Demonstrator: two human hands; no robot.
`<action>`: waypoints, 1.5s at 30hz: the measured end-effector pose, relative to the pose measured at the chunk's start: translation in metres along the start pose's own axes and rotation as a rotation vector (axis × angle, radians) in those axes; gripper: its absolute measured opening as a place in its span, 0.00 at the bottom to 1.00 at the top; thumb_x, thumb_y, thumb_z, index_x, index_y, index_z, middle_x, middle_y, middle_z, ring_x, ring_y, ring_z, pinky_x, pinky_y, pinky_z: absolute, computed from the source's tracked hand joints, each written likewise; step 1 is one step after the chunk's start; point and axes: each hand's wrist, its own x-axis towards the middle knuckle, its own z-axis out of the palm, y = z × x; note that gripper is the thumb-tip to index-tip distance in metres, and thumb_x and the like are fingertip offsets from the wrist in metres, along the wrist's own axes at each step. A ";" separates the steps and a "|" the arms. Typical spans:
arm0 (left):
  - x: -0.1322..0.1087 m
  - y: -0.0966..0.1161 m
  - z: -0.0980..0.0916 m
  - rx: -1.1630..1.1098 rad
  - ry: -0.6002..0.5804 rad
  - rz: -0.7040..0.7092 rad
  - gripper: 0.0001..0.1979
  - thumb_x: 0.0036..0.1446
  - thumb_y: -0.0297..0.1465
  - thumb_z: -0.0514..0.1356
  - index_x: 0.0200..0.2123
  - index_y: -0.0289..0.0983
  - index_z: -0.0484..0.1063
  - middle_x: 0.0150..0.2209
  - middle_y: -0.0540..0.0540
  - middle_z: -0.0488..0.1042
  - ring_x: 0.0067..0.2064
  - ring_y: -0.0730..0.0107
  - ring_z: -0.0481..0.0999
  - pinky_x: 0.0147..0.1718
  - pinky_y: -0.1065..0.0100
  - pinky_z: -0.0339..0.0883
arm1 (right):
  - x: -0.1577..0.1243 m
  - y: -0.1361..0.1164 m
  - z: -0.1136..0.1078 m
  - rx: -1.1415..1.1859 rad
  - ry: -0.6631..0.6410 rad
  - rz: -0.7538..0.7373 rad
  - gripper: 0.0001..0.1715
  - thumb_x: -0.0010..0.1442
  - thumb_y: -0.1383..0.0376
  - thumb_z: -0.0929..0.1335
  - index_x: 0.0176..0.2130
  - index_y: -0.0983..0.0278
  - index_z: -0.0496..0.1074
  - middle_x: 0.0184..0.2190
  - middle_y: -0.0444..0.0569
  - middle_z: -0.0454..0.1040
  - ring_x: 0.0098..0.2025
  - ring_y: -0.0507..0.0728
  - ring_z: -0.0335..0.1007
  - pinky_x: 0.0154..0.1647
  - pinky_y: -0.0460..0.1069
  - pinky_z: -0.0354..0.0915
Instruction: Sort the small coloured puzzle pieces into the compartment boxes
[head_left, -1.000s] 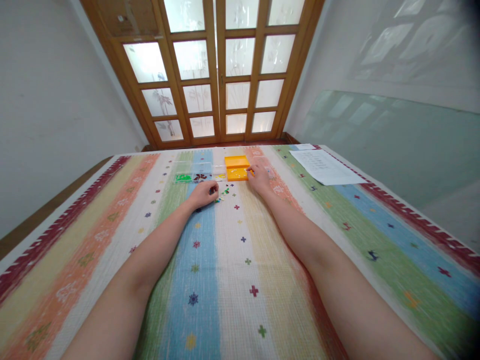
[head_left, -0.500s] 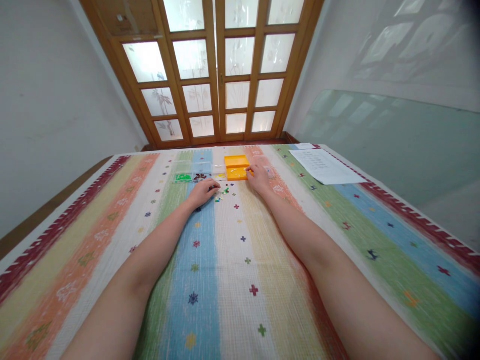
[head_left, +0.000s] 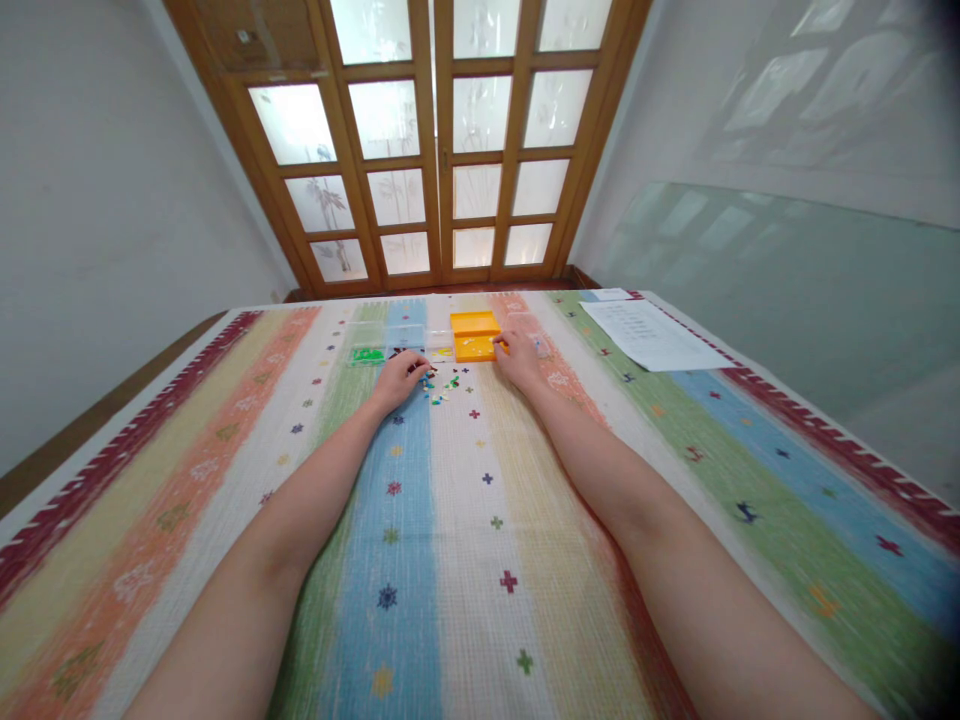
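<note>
On the striped cloth (head_left: 465, 520), loose pieces (head_left: 454, 383) lie scattered. At their nine o'clock is the left hand (head_left: 403, 382), fingers bent; whether it pinches one, I cannot tell. The right hand (head_left: 519, 360) curls at the yellow box's (head_left: 475, 323) three o'clock edge, its grip unclear. The box lies open at the pieces' one o'clock, seam running nine to three; its long axis is unclear. Green bits (head_left: 367, 356) sit at ten; at two, a sheet's (head_left: 651, 335) lines are unreadable.

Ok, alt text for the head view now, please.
A person's left hand is beside small loose coloured pieces; the right hand is at the right edge of an open yellow box, on a striped tablecloth before glazed doors.
</note>
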 end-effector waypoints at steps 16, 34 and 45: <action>0.007 -0.045 -0.004 -0.430 0.350 -0.342 0.12 0.63 0.42 0.59 0.37 0.38 0.73 0.29 0.49 0.74 0.26 0.71 0.69 0.29 0.69 0.65 | 0.002 0.006 0.003 -0.019 -0.039 0.048 0.15 0.70 0.70 0.65 0.51 0.65 0.79 0.56 0.58 0.74 0.61 0.62 0.61 0.63 0.56 0.56; 0.006 -0.088 -0.018 -0.478 0.605 -0.584 0.21 0.53 0.28 0.54 0.49 0.35 0.76 0.42 0.42 0.82 0.24 0.75 0.71 0.26 0.72 0.65 | -0.002 -0.003 -0.002 0.017 -0.072 0.057 0.16 0.70 0.70 0.64 0.52 0.65 0.78 0.57 0.57 0.75 0.60 0.62 0.63 0.63 0.56 0.57; 0.004 -0.082 -0.020 -0.427 0.532 -0.598 0.28 0.53 0.29 0.54 0.59 0.34 0.73 0.45 0.41 0.82 0.25 0.76 0.71 0.27 0.72 0.65 | -0.001 -0.001 0.000 0.003 -0.051 0.065 0.15 0.70 0.70 0.65 0.51 0.65 0.79 0.57 0.58 0.74 0.61 0.62 0.62 0.63 0.55 0.55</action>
